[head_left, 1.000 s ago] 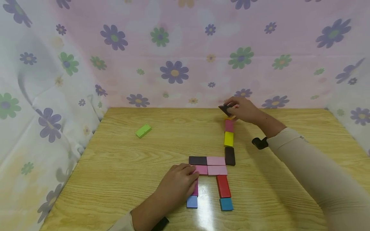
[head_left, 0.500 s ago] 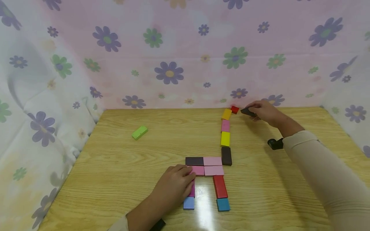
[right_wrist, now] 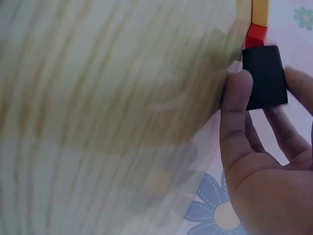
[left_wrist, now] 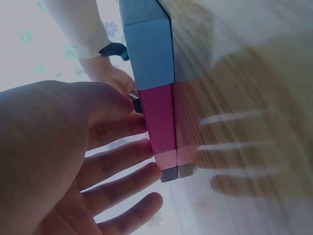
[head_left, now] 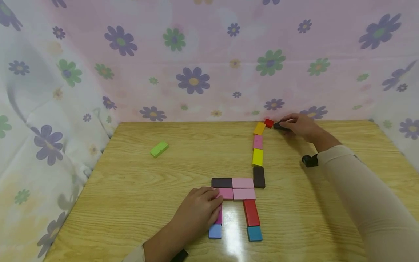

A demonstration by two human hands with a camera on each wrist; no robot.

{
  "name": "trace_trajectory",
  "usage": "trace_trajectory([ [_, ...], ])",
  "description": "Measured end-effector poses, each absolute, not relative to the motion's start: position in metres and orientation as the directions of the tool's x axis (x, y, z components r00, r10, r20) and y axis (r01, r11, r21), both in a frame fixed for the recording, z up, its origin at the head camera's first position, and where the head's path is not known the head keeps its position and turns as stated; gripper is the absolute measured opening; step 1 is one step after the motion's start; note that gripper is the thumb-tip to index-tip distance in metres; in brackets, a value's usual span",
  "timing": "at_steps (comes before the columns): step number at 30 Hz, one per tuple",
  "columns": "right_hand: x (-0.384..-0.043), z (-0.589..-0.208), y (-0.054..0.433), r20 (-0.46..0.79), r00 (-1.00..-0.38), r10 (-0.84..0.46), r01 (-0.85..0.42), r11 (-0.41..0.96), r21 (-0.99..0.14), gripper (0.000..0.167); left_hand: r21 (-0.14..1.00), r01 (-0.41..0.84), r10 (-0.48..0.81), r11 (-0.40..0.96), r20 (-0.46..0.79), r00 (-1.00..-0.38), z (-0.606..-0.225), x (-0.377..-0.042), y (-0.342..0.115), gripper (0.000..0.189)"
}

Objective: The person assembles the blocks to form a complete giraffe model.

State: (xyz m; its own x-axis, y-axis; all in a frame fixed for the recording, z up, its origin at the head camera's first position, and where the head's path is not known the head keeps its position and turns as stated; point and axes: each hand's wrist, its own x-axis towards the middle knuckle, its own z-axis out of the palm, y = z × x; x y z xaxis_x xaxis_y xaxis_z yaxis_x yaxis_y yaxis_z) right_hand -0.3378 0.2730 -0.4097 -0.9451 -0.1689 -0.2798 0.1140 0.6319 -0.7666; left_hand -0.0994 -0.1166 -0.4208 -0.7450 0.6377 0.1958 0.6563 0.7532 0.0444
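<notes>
My right hand pinches a black block between thumb and fingers at the table's back edge. One end of that block is right by a small red block; whether they touch is hard to tell. From the red block, a line of orange, pink, yellow and dark brown blocks runs toward me. My left hand rests, fingers extended, against the pink block and the magenta block, partly covering both.
Beside the left hand lie a dark block, two light pink blocks, a long red block and two blue blocks. A green block lies apart on the left. Flowered cloth stands behind the table.
My right hand has carried the black block from above the orange block rightward and down to the small red block's right side, uncovering the red and orange blocks. The left hand stays in place.
</notes>
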Motion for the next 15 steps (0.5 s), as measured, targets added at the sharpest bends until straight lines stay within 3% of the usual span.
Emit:
trace_trajectory([
  [9, -0.3375, -0.4066, 0.2713, -0.241, -0.955, -0.172, 0.087, 0.614, -0.784, 0.049, 0.042, 0.654, 0.636, 0.755, 0.194, -0.747, -0.4200, -0.0985, -0.1166, 0.026],
  [15, -0.3368, -0.4060, 0.2724, -0.215, -0.965, -0.148, 0.043, 0.723, -0.689, 0.049, 0.035, 0.660, 0.640, 0.751, 0.209, -0.739, -0.4201, -0.0991, -0.1162, 0.026],
])
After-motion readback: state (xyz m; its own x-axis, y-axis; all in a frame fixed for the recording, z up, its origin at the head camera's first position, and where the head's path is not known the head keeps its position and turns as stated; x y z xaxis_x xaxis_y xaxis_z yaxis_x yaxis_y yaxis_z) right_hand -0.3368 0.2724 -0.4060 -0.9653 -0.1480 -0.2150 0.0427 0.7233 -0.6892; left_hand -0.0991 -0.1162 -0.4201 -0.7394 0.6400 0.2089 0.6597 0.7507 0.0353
